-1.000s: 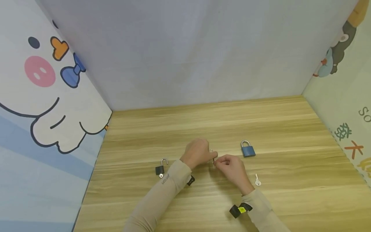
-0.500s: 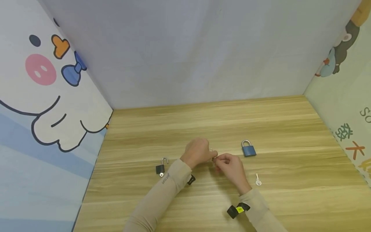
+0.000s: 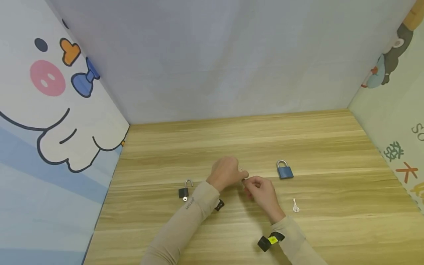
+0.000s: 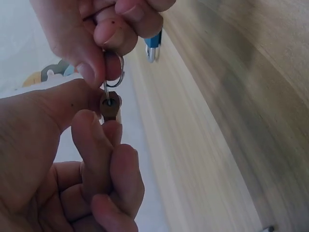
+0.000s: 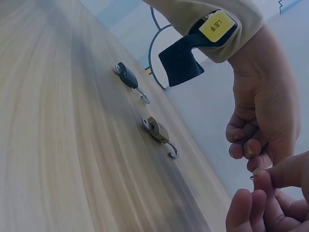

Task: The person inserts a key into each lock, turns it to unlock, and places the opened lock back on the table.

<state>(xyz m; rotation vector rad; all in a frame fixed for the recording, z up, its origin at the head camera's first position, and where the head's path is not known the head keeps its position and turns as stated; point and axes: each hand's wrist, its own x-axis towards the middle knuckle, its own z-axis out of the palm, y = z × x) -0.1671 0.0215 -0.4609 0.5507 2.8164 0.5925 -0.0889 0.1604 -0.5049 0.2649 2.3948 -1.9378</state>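
Observation:
In the head view both hands meet over the middle of the table, fingertips close together. My left hand (image 3: 225, 171) pinches a small brownish metal piece (image 4: 110, 109) with a round hole, which looks like the head of a key. Opposite it, my right hand (image 3: 263, 191) grips a thin metal split ring (image 4: 120, 77) between thumb and fingers. The ring's lower end reaches into the hole in the left wrist view. The rest of the key is hidden by fingers. Beneath the hands, a brass padlock (image 5: 159, 131) lies with its shackle open and a key in it.
To the left lies a black padlock (image 3: 183, 193), shackle open, a key at its base. On the right are a blue padlock (image 3: 285, 172) with its shackle closed and a loose silver key (image 3: 296, 206). Fabric walls with printed figures border the wooden table (image 3: 331, 147).
My right hand and forearm have shifted slightly left, the fingers turning a little at the ring. The left hand stays almost still. The padlocks and loose key lie as before.

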